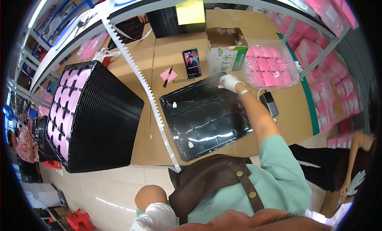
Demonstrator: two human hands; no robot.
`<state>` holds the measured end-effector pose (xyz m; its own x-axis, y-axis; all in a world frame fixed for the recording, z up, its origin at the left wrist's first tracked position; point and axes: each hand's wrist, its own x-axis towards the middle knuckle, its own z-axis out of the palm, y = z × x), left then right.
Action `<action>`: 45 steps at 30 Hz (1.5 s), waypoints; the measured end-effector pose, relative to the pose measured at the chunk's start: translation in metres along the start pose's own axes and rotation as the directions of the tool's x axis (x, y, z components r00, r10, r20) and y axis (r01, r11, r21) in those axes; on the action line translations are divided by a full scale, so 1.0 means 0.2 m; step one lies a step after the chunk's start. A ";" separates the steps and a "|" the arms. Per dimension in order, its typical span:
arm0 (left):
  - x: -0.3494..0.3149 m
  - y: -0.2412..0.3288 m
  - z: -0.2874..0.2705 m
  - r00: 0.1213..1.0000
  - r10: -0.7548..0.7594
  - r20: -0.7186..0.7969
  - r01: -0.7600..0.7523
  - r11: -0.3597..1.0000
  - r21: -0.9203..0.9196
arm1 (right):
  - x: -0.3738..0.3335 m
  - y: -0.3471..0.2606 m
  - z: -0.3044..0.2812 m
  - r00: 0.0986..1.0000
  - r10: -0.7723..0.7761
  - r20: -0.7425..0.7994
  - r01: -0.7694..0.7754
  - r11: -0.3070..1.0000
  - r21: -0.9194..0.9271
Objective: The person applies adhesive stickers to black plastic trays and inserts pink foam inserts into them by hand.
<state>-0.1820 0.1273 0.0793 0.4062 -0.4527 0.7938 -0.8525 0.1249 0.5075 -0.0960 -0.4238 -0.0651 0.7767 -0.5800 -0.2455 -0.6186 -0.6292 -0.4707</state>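
Note:
A shallow black plastic tray (203, 127) with moulded cross-shaped ridges lies on the cardboard-covered table in front of me. Two small white tags (174, 105) show along its left side. My right hand (230, 83), in a white glove, reaches to the tray's far right corner. Its fingers are bent together there, and what they pinch is too small to make out. The right part of the tray looks blurred. Low at the left, close to my body, is my left hand (155, 218), also white-gloved; its fingers cannot be made out.
A tall stack of black trays (105, 119) holding pink pieces stands at left, beside a white toothed strip (139, 73). Beyond the tray are a pen (168, 76), phone (191, 63) and carton (227, 57). Bagged pink pieces (270, 65) and a power bank (269, 103) lie right.

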 end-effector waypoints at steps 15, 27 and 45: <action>0.19 -0.99 0.36 0.605 -0.784 -0.138 0.793 0.610 0.009 | -0.11 -0.16 0.10 0.932 0.080 -0.354 -0.084 0.996 0.003; 0.03 -1.05 0.51 0.714 -0.690 0.116 0.678 0.723 0.133 | -0.17 -0.13 0.13 0.890 -0.007 -0.456 0.141 0.955 0.262; 0.02 -1.08 0.54 0.748 -0.639 0.181 0.618 0.769 0.160 | -0.19 -0.03 0.07 0.938 -0.170 -0.301 0.183 0.983 0.018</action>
<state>-0.0304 0.0034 -0.0627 0.7888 -0.5781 0.2087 -0.4574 -0.3254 0.8276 -0.1198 -0.3910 -0.0639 0.7981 -0.5934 0.1043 -0.4633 -0.7152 -0.5232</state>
